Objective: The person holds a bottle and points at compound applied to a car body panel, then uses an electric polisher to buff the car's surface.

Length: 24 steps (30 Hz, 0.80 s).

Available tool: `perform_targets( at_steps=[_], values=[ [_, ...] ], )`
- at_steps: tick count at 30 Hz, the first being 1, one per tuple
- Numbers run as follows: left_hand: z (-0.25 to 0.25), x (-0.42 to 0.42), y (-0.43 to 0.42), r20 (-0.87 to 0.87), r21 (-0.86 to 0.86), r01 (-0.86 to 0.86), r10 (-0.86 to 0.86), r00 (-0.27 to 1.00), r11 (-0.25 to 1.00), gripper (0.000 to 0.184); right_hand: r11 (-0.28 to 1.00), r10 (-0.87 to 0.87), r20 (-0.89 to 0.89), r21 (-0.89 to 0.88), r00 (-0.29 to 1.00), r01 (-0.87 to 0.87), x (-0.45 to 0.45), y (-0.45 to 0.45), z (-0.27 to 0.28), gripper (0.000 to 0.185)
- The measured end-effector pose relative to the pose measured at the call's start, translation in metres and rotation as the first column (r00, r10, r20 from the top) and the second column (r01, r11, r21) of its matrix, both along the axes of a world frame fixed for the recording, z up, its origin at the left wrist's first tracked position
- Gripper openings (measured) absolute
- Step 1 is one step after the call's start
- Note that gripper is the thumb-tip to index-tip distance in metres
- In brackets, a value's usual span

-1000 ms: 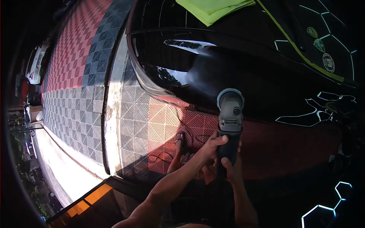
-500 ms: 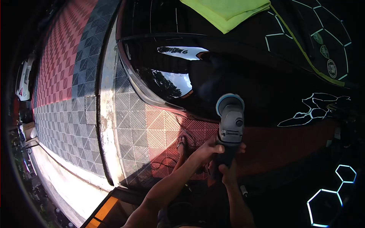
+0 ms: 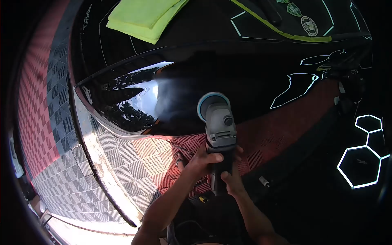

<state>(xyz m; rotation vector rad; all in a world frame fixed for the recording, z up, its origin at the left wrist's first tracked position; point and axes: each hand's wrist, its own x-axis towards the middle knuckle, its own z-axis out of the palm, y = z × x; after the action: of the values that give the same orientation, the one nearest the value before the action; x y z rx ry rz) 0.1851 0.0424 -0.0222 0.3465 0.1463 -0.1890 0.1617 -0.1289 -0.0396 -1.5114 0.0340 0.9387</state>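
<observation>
Since the earlier frame: view has swung round. Towel now nearer the view's 11 o'clock, polisher drawn toward centre; both hands still on its body.

Polisher (image 3: 221, 126) held lengthwise, head toward 12 o'clock, handle toward 6. Blue-rimmed pad (image 3: 212, 96) lies over the glossy black car panel (image 3: 245, 87) near its lower edge; pad face hidden, so contact and spin can't be confirmed.

Left hand (image 3: 204, 160) closed round the polisher's body from the 8 o'clock side, thumb across the top. Right hand (image 3: 232, 182) grips the handle lower down, from about 5 o'clock, thumb along it; its far fingers are hidden.

Yellow-green towel (image 3: 147, 18), folded, lies on the bodywork at 10 to 11 o'clock from the pad. Yellow-green strip (image 3: 286, 36) runs at 1 to 2 o'clock. Small bottle (image 3: 264, 181) at 5 o'clock, red floor tiles (image 3: 261, 143) at 4.

Progress, as judged: work on the panel under way, unfinished. Pale hazy patch at 9 o'clock from the pad, residue or glare, can't tell; sharp reflections beyond it. No border shows between worked and unworked paint, so the share left can't be read.
</observation>
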Motion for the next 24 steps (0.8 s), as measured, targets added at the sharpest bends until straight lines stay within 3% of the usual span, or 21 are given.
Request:
perform_targets(
  at_steps=[4, 6, 10, 15, 18, 21, 22, 24],
  values=[
    [-0.002, 0.021, -0.021, -0.106, 0.137, 0.169, -0.155, 0.982, 0.976, 0.068, 0.992, -0.104, -0.074, 0.068, 0.992, 0.109, 0.021, 0.008, 0.043, 0.106],
    [-0.003, 0.027, -0.023, -0.101, 0.165, 0.111, -0.095, 0.99, 0.98, 0.061, 0.973, -0.223, 0.015, 0.068, 0.975, 0.221, 0.024, 0.013, 0.042, 0.105],
    [0.011, 0.042, -0.006, -0.048, 0.179, 0.047, -0.039, 0.998, 0.983, 0.063, 0.98, -0.186, 0.006, 0.07, 0.983, 0.185, 0.045, 0.03, 0.056, 0.099],
    [0.015, 0.038, 0.013, -0.057, 0.184, -0.032, 0.043, 0.997, 0.982, 0.066, 0.989, -0.083, -0.065, 0.115, 0.994, 0.09, 0.061, 0.041, 0.055, 0.087],
    [0.009, 0.021, 0.03, -0.058, 0.151, -0.148, 0.159, 0.986, 0.977, 0.071, 0.991, 0.066, -0.101, 0.124, 0.993, -0.053, 0.062, 0.05, 0.043, 0.077],
    [-0.004, 0.005, 0.048, -0.013, 0.076, -0.257, 0.258, 0.966, 0.964, 0.08, 0.984, 0.178, -0.139, 0.029, 0.974, -0.176, 0.064, 0.077, 0.056, 0.063],
    [-0.003, 0.002, 0.053, -0.007, 0.066, -0.284, 0.285, 0.958, 0.957, 0.08, 0.984, 0.179, -0.135, 0.026, 0.975, -0.177, 0.064, 0.082, 0.051, 0.063],
    [-0.01, 0.0, 0.059, 0.022, 0.03, -0.323, 0.323, 0.946, 0.946, 0.08, 0.966, 0.257, 0.042, -0.037, 0.965, -0.256, 0.062, 0.09, 0.039, 0.063]
  ],
)
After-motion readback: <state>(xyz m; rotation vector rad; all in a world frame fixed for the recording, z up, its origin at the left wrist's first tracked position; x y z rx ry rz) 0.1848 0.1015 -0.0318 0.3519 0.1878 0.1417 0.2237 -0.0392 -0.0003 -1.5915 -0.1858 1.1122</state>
